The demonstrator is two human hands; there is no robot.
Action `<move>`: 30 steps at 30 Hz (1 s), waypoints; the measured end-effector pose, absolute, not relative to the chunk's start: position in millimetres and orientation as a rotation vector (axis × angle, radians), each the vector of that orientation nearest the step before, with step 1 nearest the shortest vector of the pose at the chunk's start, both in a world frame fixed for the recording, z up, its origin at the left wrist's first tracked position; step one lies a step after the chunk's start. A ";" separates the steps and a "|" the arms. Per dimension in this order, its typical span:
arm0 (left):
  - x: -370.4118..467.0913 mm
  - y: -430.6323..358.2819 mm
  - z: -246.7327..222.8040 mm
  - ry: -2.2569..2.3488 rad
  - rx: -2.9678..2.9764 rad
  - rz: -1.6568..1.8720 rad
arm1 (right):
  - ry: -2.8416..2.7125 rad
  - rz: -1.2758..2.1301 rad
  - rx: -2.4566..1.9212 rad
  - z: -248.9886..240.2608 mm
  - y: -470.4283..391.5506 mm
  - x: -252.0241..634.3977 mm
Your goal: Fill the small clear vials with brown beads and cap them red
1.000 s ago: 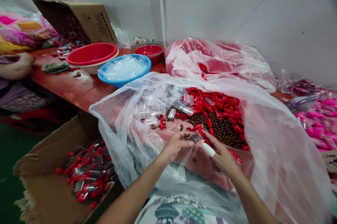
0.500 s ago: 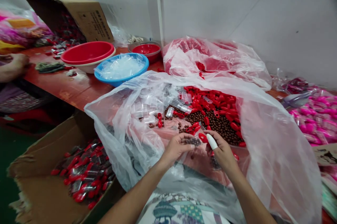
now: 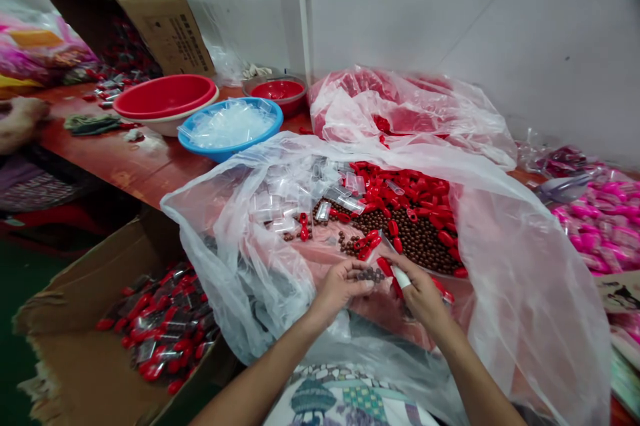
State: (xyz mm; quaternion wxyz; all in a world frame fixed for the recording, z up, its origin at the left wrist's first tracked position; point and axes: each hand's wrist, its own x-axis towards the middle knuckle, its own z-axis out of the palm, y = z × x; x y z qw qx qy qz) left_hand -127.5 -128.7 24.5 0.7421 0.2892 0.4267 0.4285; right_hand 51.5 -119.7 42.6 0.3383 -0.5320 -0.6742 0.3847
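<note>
Between my two hands sits a small clear bag [image 3: 370, 274] with a few brown beads in it. The fingers of my left hand [image 3: 340, 286] are curled and pinched on its near edge. My right hand [image 3: 423, 293] closes on a red cap [image 3: 384, 266] just beside the bag's mouth; its forefinger wears a white wrap [image 3: 401, 277]. Whether the cap touches the bag I cannot tell, since my fingers cover the join and the film is hard to make out.

Beyond my knuckles lie brown beads [image 3: 417, 239] and red caps [image 3: 400, 187], heaped on a big clear plastic sheet [image 3: 505, 259] whose folds hide the front of the red table [image 3: 135, 166]. Empty little bags [image 3: 280, 203] are scattered left of the beads. Further left stand a blue basin [image 3: 200, 145] and a red basin [image 3: 165, 96]; below the table edge is a cardboard box [image 3: 85, 353] of filled bags. A grey wall [image 3: 450, 19] closes the back.
</note>
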 end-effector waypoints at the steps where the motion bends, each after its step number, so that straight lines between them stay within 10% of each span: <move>1: -127.4 -129.3 24.1 0.932 0.616 0.938 | -1.769 1.034 -1.376 40.9 -119.5 52.2; 30: -120.2 -127.2 28.1 0.785 0.603 0.953 | -2.260 0.590 -1.189 27.8 -119.6 37.2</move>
